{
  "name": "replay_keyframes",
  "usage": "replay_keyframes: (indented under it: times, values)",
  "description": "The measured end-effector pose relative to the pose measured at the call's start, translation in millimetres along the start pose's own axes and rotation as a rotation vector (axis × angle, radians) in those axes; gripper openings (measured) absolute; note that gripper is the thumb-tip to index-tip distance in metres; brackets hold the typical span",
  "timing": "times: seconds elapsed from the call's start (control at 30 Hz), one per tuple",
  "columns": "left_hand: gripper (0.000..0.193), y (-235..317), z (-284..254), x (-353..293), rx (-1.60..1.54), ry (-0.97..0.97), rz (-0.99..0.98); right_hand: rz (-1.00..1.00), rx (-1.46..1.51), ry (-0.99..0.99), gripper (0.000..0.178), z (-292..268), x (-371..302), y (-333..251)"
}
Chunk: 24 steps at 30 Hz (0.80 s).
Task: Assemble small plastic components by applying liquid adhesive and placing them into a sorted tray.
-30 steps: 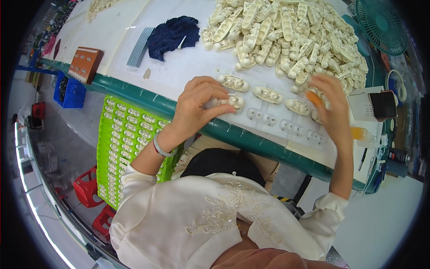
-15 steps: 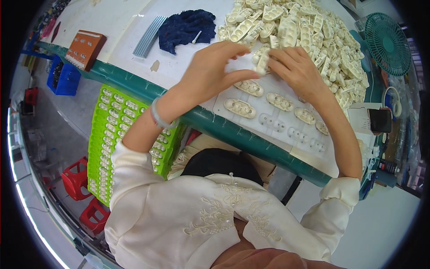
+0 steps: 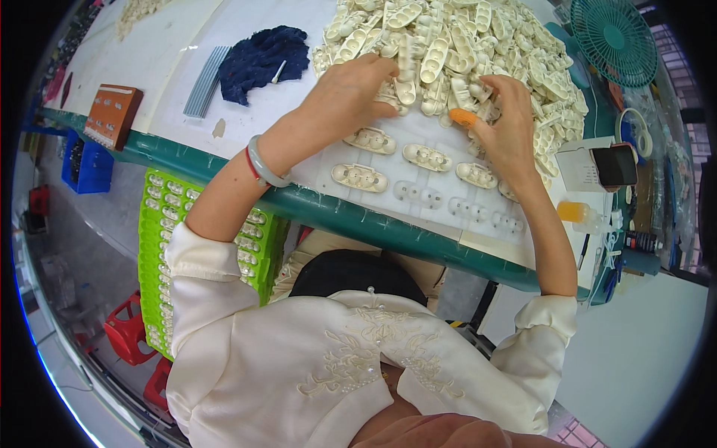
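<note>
My left hand (image 3: pixel 347 93) is at the near edge of a heap of cream moulded plastic pieces (image 3: pixel 448 56). Its curled fingers and thumb meet a long cream plastic piece (image 3: pixel 405 82), partly blurred. My right hand (image 3: pixel 511 131) reaches the heap's front, thumb and fingers spread apart; an orange finger cover (image 3: pixel 463 116) is on the thumb. Below the hands, several cream oval pieces (image 3: pixel 359 178) sit in rows on a pale translucent plate (image 3: pixel 403 168). Bare moulded seats (image 3: pixel 418 194) show in the plate's nearest row.
A dark blue cloth (image 3: pixel 261 63) and grey-blue strips (image 3: pixel 207 82) lie left. An orange-brown block (image 3: pixel 113 116) sits at the far left. A green padded edge (image 3: pixel 336 213) borders the table; a lime tray (image 3: pixel 153 261) of pieces stands below. Right are a green fan (image 3: pixel 612 41) and phone (image 3: pixel 615 164).
My hands have moved apart; the right thumb's orange cover now shows. The cream piece that was between them is no longer there. The whole view has shifted, moving the table leftward.
</note>
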<state>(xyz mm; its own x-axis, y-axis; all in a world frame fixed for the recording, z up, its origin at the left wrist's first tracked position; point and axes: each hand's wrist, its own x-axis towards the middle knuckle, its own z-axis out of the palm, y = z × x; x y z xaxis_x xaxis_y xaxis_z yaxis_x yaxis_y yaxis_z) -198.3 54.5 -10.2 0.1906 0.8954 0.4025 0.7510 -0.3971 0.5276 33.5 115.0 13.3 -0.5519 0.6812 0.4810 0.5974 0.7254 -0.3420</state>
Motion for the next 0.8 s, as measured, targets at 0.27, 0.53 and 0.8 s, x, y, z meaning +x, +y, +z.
replay_keyframes:
  times: [0.27, 0.53, 0.8]
  values:
    - [0.028, -4.3, -8.7, 3.9, 0.199, -0.181, 0.22, -0.023, -0.044, 0.031, 0.033, -16.3, -1.0, 0.7]
    - [0.029, 26.7, -31.8, -6.8, -0.381, -0.19, 0.188, 0.128, 0.117, -0.469, 0.033, -68.5, -77.2, -35.5]
    - [0.027, 75.3, 14.5, -44.4, -0.176, -0.223, 0.377, 0.103, 0.199, -0.482, 0.037, -59.9, -86.4, -30.8]
